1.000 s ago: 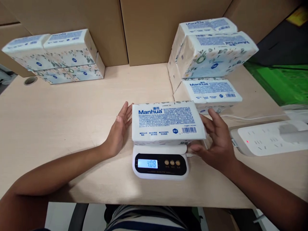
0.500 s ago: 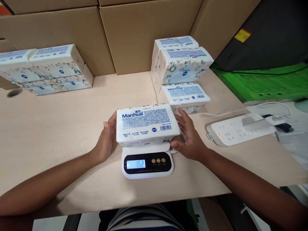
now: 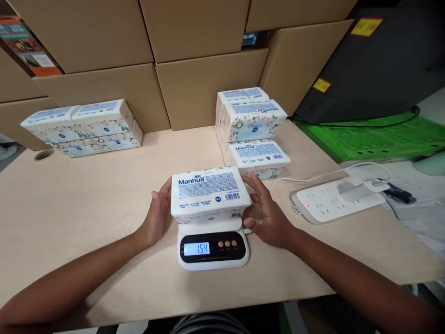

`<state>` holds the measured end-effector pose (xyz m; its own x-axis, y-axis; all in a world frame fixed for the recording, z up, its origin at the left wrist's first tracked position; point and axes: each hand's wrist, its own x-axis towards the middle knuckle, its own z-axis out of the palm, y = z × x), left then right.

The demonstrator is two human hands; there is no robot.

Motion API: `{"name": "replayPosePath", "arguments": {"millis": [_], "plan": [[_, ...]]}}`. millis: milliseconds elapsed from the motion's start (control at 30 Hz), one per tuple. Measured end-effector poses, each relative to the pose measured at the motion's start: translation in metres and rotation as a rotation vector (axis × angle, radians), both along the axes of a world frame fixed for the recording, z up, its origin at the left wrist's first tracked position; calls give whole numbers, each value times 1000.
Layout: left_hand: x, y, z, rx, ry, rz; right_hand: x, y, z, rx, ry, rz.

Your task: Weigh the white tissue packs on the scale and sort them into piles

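A white, blue-printed Manhua tissue pack [image 3: 210, 192] lies flat on a small white digital scale [image 3: 213, 266]. The scale's lit display [image 3: 196, 248] reads about 1.54. My left hand [image 3: 158, 213] is beside the pack's left end, fingers stretched along it and partly hidden behind it. On the other side, my right hand [image 3: 266, 211] has its fingers spread near the pack's right end, thumb apart and low by the scale. Whether either hand presses on the pack is hard to see. Behind it to the right is another tissue pack [image 3: 259, 155], in front of a taller stack [image 3: 255, 116].
More tissue packs [image 3: 100, 125] are stacked at the back left, near a round desk hole [image 3: 44, 155]. Cardboard boxes [image 3: 208, 88] wall the back of the table. A white power strip [image 3: 339, 199] with plugs and cable lies right, near a green crate [image 3: 375, 137].
The camera view has tilted up, showing more boxes. The reading went from about 1.52 to 1.54. Both hands stay beside the pack, with the right fingers slightly more spread.
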<state>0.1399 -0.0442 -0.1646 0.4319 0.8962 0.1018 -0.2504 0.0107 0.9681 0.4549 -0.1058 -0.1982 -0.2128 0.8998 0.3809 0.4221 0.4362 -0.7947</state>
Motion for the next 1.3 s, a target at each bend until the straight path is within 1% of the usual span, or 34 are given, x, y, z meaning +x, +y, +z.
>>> {"name": "replayPosePath", "arguments": {"millis": [133,233,300,400,500,667,833,1033,1133,1300], "plan": [[-3,1,-6,16,17,4,3,4,-3,76,-6,55],[-3,2,-7,29,19,-9,4,5,-8,85,19,50],[-3,1,-7,41,30,-23,4,4,-10,64,38,20],[-2,-1,-5,50,49,-27,3,1,-11,-34,98,-18],[0,-1,-2,60,48,-14,2,0,-10,-106,178,-20],[4,0,-1,65,5,1,5,1,-10,-69,161,-66],[5,-1,0,40,12,18,6,-1,-8,-64,147,-97],[7,0,0,65,30,21,6,-1,-5,-115,145,-131],[6,0,-2,72,25,17,6,-1,-5,-111,151,-130],[2,2,-10,62,37,49,7,0,-5,-88,147,-110]]}}
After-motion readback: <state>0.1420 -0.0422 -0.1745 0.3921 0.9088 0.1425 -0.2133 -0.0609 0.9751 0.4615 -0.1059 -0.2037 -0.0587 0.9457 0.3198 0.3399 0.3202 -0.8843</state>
